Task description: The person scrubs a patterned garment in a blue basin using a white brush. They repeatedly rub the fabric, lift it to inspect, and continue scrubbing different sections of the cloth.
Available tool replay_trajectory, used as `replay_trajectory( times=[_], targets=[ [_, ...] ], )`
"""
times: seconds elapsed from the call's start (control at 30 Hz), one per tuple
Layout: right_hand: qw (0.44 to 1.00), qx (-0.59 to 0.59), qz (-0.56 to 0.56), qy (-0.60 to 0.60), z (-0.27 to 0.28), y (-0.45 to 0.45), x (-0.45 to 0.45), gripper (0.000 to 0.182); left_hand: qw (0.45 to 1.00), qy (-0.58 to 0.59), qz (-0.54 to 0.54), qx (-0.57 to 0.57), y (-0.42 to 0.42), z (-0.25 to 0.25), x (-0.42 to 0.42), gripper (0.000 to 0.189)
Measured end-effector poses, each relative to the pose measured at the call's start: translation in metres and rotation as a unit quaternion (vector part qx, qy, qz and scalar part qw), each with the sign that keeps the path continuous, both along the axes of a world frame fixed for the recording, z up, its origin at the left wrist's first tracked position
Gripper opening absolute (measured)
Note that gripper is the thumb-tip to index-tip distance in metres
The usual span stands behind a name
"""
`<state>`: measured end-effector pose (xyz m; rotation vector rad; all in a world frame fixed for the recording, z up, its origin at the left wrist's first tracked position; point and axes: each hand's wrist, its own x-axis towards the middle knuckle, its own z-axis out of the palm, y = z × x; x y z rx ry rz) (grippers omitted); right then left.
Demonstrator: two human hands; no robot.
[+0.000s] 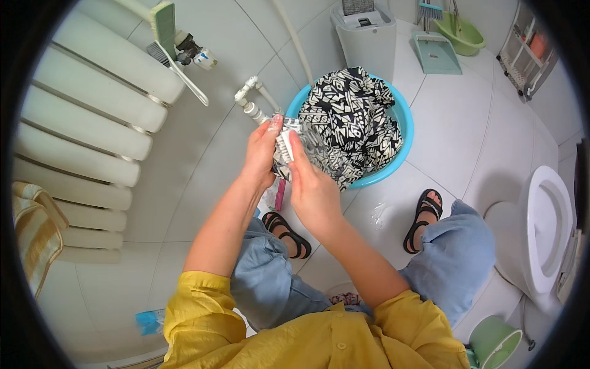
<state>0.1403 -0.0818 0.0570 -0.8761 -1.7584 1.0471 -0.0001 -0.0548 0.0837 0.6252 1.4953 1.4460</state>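
Note:
My left hand (pixel 261 152) grips a bunched end of a black-and-white patterned cloth (pixel 348 117), with the thumb on top. In my right hand (pixel 313 189) is a small white scrub brush (pixel 286 146), its bristles against the gathered cloth beside the left thumb. Suds or wetness seem to cover the part of the cloth between my hands. The rest of the fabric lies heaped in a round blue plastic basin (pixel 407 145) on the floor. My right fingers hide much of the brush.
White radiator (pixel 92 133) at the left, with brushes (pixel 164 34) near its top. White pipes (pixel 252 99) rise beside the basin. Behind it stands a grey bin (pixel 366 41); a dustpan (pixel 435 53) lies farther right. A toilet (pixel 530 235) is at the right, with a green bucket (pixel 493 341) below.

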Motion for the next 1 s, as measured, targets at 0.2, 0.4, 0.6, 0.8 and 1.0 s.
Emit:
replay_trajectory(
  times=[0.2, 0.4, 0.6, 0.8, 1.0],
  targets=[
    [0.992, -0.026, 0.025, -0.119, 0.022, 0.011, -0.001, 0.051, 0.991, -0.03, 0.116, 0.061, 0.014, -0.007, 0.012, 0.028],
    [0.99, 0.092, -0.019, -0.103, 0.02, 0.004, -0.001, 0.046, 0.981, -0.169, 0.071, 0.056, 0.02, 0.016, 0.009, 0.027],
    [0.983, 0.099, -0.064, -0.139, 0.026, 0.02, 0.011, 0.047, 0.963, -0.246, 0.078, 0.072, 0.037, 0.006, 0.037, 0.023],
    [0.971, 0.039, -0.061, -0.227, 0.055, 0.049, 0.017, 0.055, 0.974, -0.135, 0.153, 0.094, 0.052, -0.021, 0.045, 0.034],
    [0.968, 0.032, -0.054, -0.244, 0.036, 0.041, 0.021, 0.052, 0.943, -0.292, 0.149, 0.06, 0.052, -0.038, 0.041, 0.026]
  ],
)
